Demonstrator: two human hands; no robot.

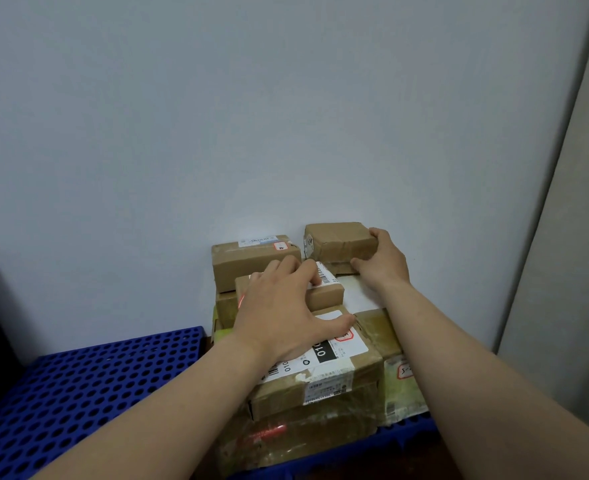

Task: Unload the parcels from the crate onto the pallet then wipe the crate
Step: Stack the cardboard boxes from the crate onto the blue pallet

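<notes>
Blue pallet (95,375) — left hand (279,317) flat on labelled parcel (324,296), right hand (384,261), fingers curled, holds small parcel (338,241).

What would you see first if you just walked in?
Two hands on a pile of brown parcels against the wall: the right hand grips a small brown parcel at the top right, the left hand rests on a labelled parcel in the middle. The pile sits on a bright blue pallet full of holes.

Matt brown cardboard parcels (338,242) with glossy tape and paper labels (320,355) sit on a perforated blue plastic pallet (88,379).
</notes>
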